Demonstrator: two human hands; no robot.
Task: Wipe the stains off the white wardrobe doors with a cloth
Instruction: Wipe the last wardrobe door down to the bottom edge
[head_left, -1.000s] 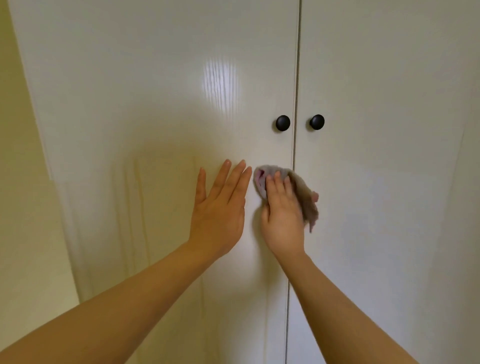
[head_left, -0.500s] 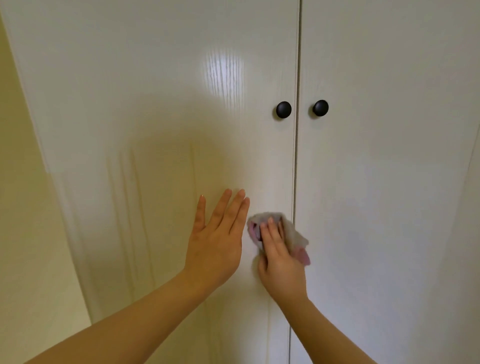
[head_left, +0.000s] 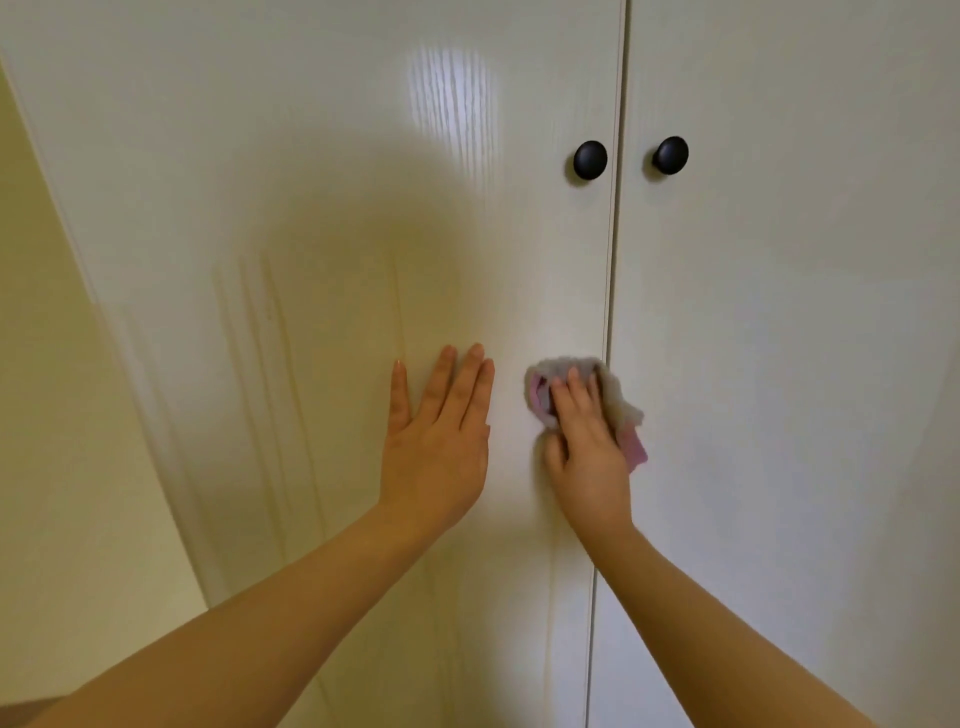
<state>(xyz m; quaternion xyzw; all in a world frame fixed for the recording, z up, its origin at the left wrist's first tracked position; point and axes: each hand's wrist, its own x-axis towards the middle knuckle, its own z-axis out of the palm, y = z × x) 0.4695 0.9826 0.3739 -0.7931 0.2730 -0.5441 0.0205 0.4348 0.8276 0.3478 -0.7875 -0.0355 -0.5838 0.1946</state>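
Right hand (head_left: 587, 447): fingers bent over a wadded grey-pink cloth (head_left: 621, 405), thumb tucked at 7 o'clock of the wad, pressing it to the left door (head_left: 311, 156) right at the seam (head_left: 608, 312), one tail of cloth overlapping the right door (head_left: 779, 364). The cloth sits at 6 o'clock of the two black knobs (head_left: 590, 160), well below them. Left hand (head_left: 436, 441): flat, fingers straight and spread apart, palm on the left door, holding nothing. Yellowish streaks (head_left: 270, 364) run 12-to-6 down the panel, at 9 o'clock from the cloth, beyond the left hand. Judgement: the left hand is nearer the streaks but bare, so the wad must travel toward 9 and the left hand lies in that path.
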